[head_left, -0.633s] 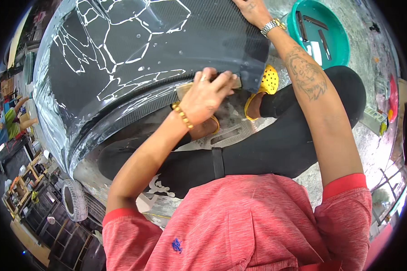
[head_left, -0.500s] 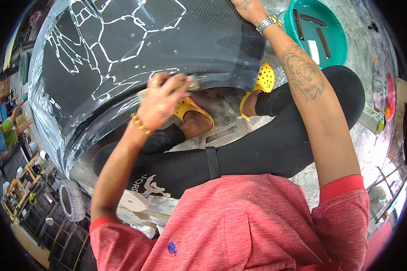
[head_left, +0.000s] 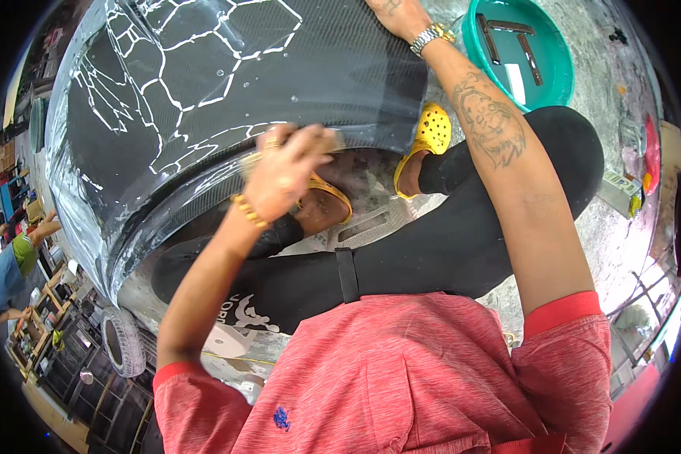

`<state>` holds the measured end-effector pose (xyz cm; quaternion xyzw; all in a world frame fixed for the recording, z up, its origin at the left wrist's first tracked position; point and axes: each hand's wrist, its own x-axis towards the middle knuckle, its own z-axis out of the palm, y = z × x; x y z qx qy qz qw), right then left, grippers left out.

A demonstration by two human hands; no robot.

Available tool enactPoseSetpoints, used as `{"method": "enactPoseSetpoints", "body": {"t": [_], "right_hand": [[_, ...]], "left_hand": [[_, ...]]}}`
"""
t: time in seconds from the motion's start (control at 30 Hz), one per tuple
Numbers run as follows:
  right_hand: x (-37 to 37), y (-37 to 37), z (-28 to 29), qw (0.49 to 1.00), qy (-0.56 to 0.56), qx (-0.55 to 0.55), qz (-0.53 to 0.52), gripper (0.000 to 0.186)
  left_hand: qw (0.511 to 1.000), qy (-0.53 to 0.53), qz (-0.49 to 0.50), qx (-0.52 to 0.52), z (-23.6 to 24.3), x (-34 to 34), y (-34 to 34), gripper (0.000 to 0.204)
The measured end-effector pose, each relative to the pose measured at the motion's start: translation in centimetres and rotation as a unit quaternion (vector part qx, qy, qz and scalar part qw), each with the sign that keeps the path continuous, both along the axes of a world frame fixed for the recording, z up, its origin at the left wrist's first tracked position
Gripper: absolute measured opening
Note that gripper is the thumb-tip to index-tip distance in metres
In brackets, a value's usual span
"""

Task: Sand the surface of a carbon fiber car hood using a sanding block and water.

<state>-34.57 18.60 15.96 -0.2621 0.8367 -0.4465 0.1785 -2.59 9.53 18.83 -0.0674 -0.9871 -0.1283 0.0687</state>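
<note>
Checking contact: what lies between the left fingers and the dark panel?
In the head view, a pale, blurred pad lies between the left fingers and the dark panel.

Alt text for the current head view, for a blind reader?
A person's left hand, motion-blurred, holds a flat tan pad at the curved lower edge of a dark, weave-patterned panel; the right hand, cut off by the frame's top, lies on the same panel. A green basin with three dark bars and a white block stands upper right.
</note>
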Motion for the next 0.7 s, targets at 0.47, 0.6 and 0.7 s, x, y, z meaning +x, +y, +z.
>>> {"method": "enactPoseSetpoints", "body": {"t": [0.47,0.6,0.7], "right_hand": [[-0.4,-3.5,-1.8,0.997,-0.008,0.082,0.004,0.104],[-0.1,-3.7,-2.0,0.998,-0.018,0.055,0.019,0.104],[-0.1,-4.4,-2.5,1.000,-0.002,0.023,0.017,0.105]], "left_hand": [[0.992,-0.008,-0.102,0.069,-0.6,-5.3,3.3,0.048],[0.993,-0.034,-0.100,0.059,-0.3,-4.9,2.3,0.050],[0.998,-0.052,-0.031,0.012,0.7,1.2,-3.1,0.049]]}}
